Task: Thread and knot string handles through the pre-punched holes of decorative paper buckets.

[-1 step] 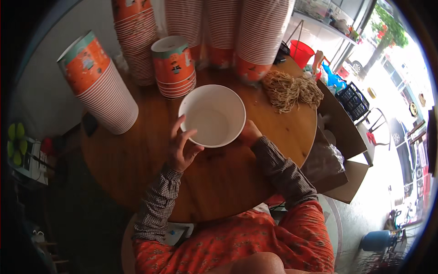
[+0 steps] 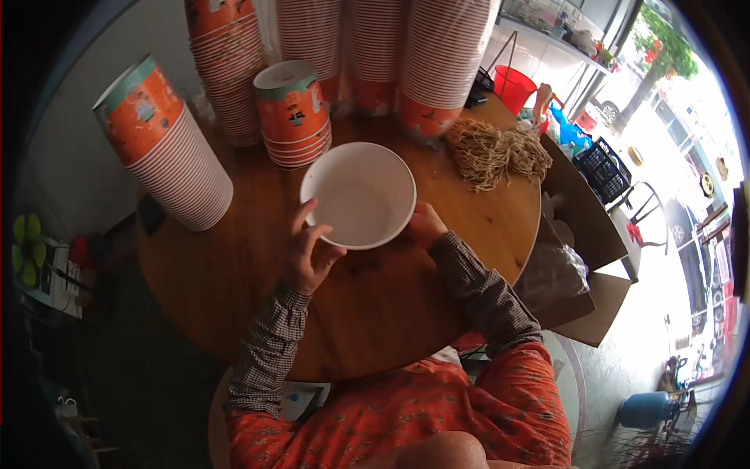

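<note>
A large white paper tub (image 2: 358, 199) is tipped toward me over the table, its inside bare. My left hand (image 2: 311, 258) rests at its left rim, with fingers slightly spread and bent around the edge, thumb low. At the right side my right hand (image 2: 426, 227) grips the tub's wall; its fingertips are hidden behind it. Just beyond stands a short stack of orange paper tubs (image 2: 294, 117) with green rims. A long nested stack of tubs (image 2: 168, 148) leans at the left.
Tall stacks of tubs (image 2: 447, 62), some in clear plastic, line the back of the round wooden table (image 2: 351, 328). A tangled bundle of tan strings (image 2: 500, 152) lies at the right. Beside the table are an open cardboard box (image 2: 590, 242) and a red bucket (image 2: 514, 87).
The tub and stacks appear shifted slightly left and up in the view. Both hands keep the same hold.
</note>
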Action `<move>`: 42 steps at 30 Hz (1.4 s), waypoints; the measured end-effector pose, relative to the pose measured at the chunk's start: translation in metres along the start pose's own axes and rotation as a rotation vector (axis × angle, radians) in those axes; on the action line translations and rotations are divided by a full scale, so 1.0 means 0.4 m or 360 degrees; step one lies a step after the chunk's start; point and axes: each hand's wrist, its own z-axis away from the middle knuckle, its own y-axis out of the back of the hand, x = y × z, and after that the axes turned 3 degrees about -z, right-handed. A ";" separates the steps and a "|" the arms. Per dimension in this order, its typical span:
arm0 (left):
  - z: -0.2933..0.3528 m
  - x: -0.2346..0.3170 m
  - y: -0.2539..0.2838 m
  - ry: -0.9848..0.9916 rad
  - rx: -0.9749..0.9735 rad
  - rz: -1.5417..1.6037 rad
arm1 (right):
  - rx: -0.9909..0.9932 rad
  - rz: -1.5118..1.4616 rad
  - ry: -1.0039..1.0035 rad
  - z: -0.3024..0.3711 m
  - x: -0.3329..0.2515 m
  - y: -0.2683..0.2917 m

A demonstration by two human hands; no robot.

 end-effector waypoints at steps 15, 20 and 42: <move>-0.028 -0.048 -0.002 0.0381 0.0347 -0.0114 | 0.1284 0.1777 0.1077 -0.180 -0.256 0.534; -0.015 -0.045 -0.005 0.0362 0.0300 -0.0144 | 0.1345 0.2175 0.0814 -0.232 -0.286 0.468; -0.031 0.160 -0.025 0.0503 0.0177 0.0392 | -0.0295 0.0427 0.0504 0.182 -0.391 -0.105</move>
